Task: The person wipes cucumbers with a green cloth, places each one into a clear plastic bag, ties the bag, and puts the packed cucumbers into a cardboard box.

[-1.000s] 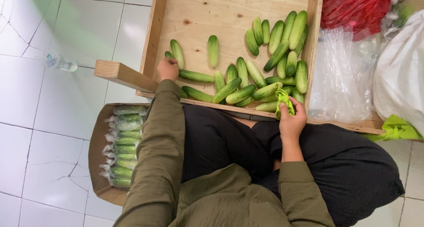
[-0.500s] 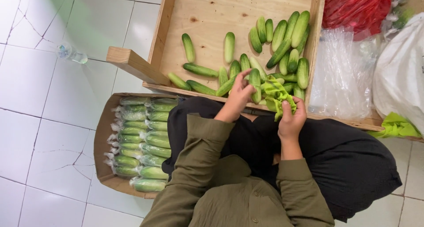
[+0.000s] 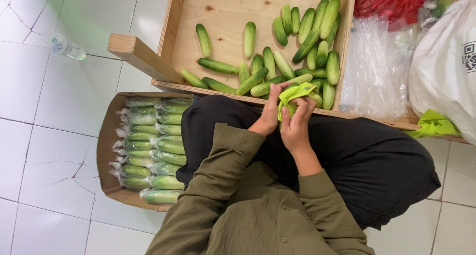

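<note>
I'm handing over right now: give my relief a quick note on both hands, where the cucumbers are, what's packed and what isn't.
Left hand and right hand are together over the lap, both gripping a yellow-green cloth.
Loose cucumbers lie in the wooden crate ahead.
Done: wrapped cucumbers fill the cardboard box on the left.
Left: the crate's loose ones are unwrapped.

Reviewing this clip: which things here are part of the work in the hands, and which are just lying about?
In use: left hand and right hand on the green cloth; loose cucumbers in the wooden crate; wrapped cucumbers in the cardboard box.

Lying about: water bottle; clear plastic bags; red bag; white sack.
</note>
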